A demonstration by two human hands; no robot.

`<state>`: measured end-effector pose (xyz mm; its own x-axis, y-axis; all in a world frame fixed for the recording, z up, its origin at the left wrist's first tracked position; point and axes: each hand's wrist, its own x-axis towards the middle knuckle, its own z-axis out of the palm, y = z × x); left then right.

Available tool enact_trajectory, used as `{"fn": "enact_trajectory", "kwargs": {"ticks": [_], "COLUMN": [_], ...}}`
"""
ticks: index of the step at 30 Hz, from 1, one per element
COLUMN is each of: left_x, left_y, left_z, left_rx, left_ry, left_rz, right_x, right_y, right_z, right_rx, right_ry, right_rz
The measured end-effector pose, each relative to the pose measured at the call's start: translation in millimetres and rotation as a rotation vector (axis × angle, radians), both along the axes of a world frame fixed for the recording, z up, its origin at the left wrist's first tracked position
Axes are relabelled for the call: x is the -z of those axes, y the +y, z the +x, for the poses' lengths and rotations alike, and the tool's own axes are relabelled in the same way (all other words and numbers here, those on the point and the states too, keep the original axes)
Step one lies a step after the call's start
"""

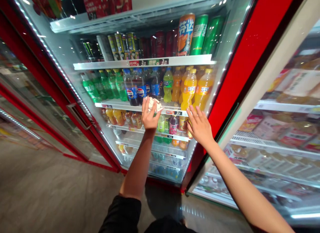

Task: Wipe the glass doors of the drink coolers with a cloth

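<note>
My left hand (150,117) has a crumpled whitish cloth (155,105) under its fingers and thumb, held up in front of the bottle shelf. Behind it stand dark cola bottles (141,90) with blue caps. My right hand (200,126), fingers stretched out and no object in it, is raised near the shelf's right end. Just above its fingertips are orange soda bottles (190,87) with yellow caps. Light spots across the view look like reflections on the glass door (150,149) of the drinks fridge; whether the right palm touches it, I cannot tell.
Cans (185,34) fill the shelf above, and smaller bottles (173,124) stand on the shelf below. A red frame (240,56) borders the fridge on the right. Another stocked fridge (277,139) stands beyond it. A red-framed door with a handle (78,117) is at left.
</note>
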<state>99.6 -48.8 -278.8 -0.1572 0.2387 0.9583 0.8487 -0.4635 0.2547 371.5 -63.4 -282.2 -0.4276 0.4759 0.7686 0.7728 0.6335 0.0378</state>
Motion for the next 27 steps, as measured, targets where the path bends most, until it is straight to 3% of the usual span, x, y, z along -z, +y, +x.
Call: {"fn": "enact_trajectory", "kwargs": {"ticks": [3, 6, 9, 13, 18, 21, 24, 27], "left_x": [4.3, 9.3, -0.2, -15.8, 9.1, 19.9, 10.6, -6.3], "left_y": [-2, -4, 1, 9, 6, 6, 9, 9], "left_z": [3, 14, 24, 32, 30, 18, 12, 22], "left_rx": [-0.053, -0.016, 0.033, -0.059, -0.066, -0.103, -0.152, -0.127], "left_ry": [-0.006, -0.04, -0.087, -0.141, 0.017, -0.017, -0.109, -0.071], "left_rz": [0.081, 0.087, 0.06, 0.149, 0.186, 0.184, 0.178, 0.137], "right_x": [3.9, 7.6, 7.8, 6.8, 12.4, 17.5, 20.5, 21.9], "right_y": [5, 5, 4, 4, 13, 19, 20, 19], "right_z": [3, 3, 12, 35, 50, 49, 47, 48], "right_rx": [-0.005, -0.009, -0.022, -0.048, -0.065, -0.079, -0.081, -0.084], "right_ry": [-0.011, -0.017, -0.057, -0.146, -0.179, -0.155, -0.146, -0.135], "right_rz": [-0.004, 0.008, -0.005, -0.021, -0.025, -0.016, -0.022, -0.055]}}
